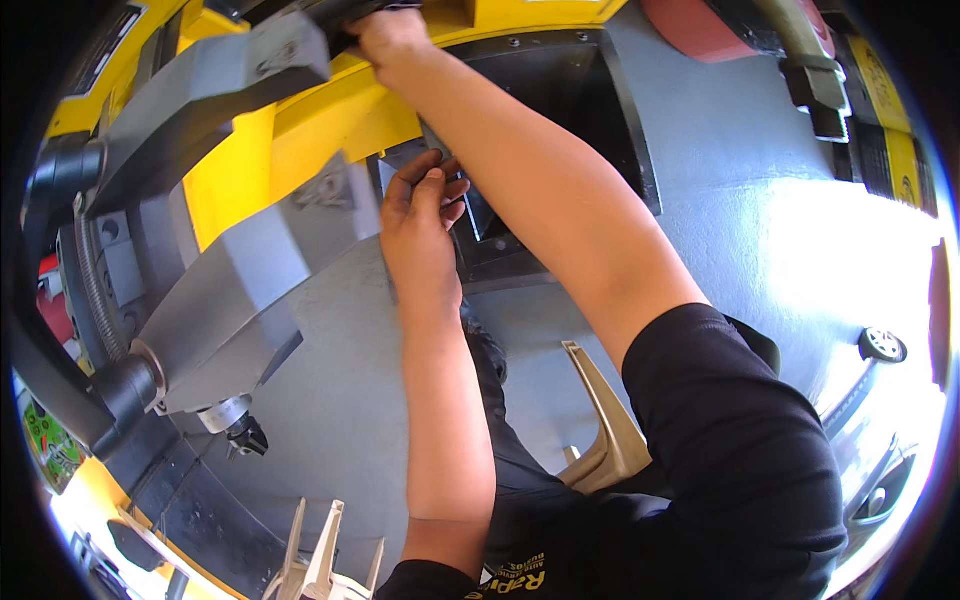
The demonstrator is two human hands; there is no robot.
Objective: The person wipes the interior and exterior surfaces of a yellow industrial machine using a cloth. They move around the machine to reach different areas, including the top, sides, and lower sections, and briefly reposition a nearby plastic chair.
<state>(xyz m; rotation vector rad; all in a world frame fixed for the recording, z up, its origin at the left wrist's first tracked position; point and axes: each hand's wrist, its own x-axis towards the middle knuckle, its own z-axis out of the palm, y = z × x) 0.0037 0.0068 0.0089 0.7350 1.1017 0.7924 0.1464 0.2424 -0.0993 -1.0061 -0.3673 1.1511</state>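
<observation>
The right hand (392, 42) is gripping a dark handle (345, 10) that the top edge is cutting off. The left hand's (418, 215) fingertips (452, 185) are hiding what they are touching.
</observation>
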